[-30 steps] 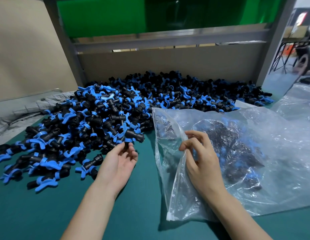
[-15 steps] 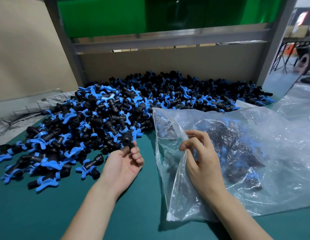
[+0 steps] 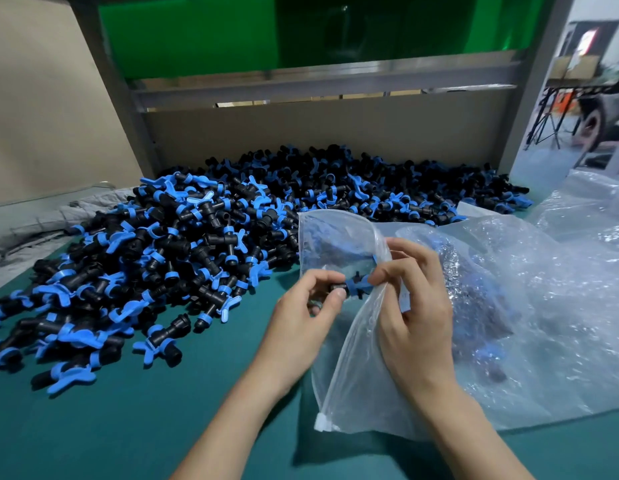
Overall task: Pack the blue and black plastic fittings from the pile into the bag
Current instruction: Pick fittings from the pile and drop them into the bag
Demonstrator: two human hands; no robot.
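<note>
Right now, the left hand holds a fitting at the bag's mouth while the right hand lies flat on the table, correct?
No: the head view shows the right hand pinching the bag by its mouth. The left hand holds the fitting.

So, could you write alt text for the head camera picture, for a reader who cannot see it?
A person's left hand pinches one blue and black fitting at the mouth of a clear plastic bag, which the right hand grips. A large pile of the same fittings lies to the left on a green table.
</note>
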